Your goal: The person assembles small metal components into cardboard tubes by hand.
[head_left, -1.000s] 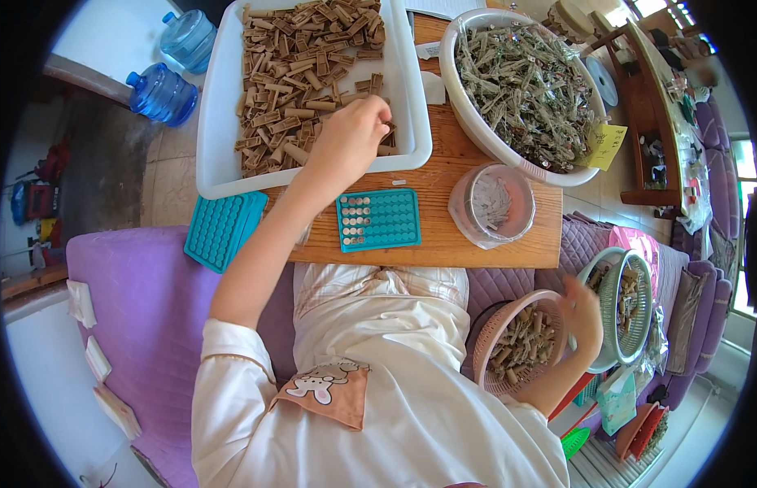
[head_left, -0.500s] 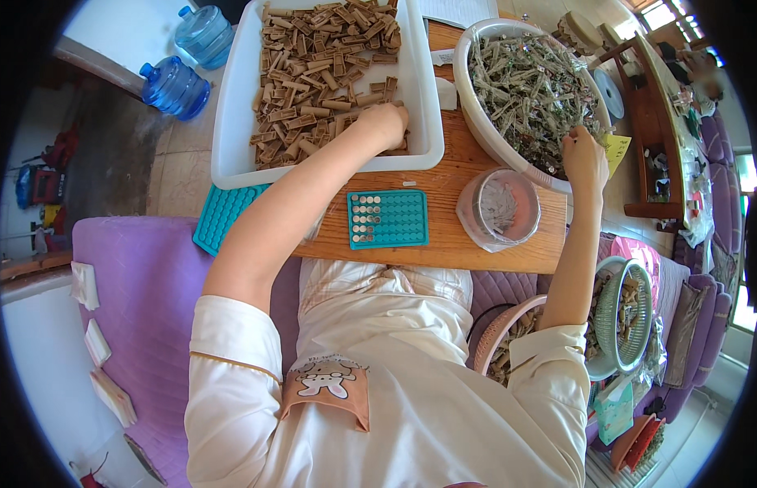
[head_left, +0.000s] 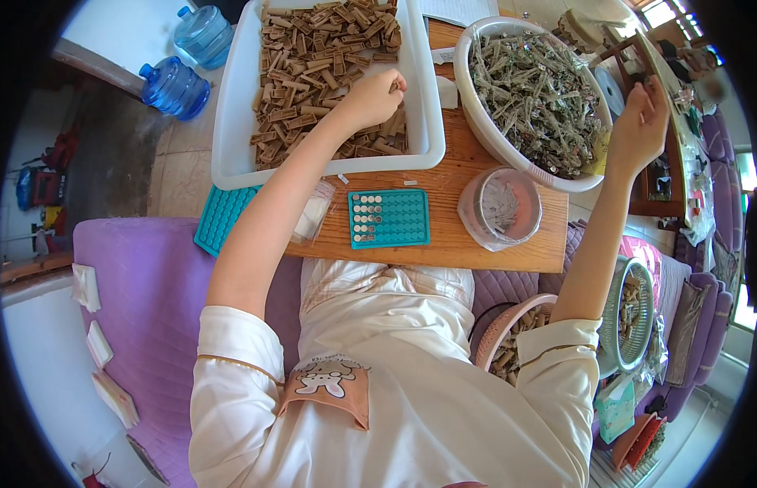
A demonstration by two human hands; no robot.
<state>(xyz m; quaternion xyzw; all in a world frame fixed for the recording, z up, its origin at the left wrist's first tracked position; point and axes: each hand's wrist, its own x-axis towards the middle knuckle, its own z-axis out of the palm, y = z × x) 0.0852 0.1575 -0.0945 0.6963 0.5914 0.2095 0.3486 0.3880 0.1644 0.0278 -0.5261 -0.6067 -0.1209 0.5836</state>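
Two bare hands have shifted in the last second. The right hand (head_left: 641, 124), beside the pink basket (head_left: 490, 329) a second ago and over the white basin (head_left: 474, 122) half a second ago, is now raised past the basin's right rim, clear of the plastic-wrapped pieces (head_left: 531, 102) heaped inside. Its fingers are bent and fairly narrow; I cannot tell whether anything is between them. The left hand (head_left: 377, 99) has come up slightly from the near right corner of the white tray (head_left: 432, 122) and hangs over the brown half-round pieces (head_left: 309, 73). Its fingers are curled close together, but whether they grip a piece is not clear. I judge that the right hand has finished its dip into the basin while the left stays with the tray.

On the wooden worktop (head_left: 447, 244), the teal socket tray (head_left: 404, 220) looks unchanged, silver discs (head_left: 366, 210) filling its left part; the tub of pale strips (head_left: 531, 213) stands to its right.

As for writing, the yellow note (head_left: 599, 156) at the basin's edge is now mostly hidden by the right forearm, so its marks cannot be read. The paper (head_left: 461, 10) at the top is too faint to read. Small lettering sits above the shirt's rabbit pocket (head_left: 329, 397). I can make out no brand.
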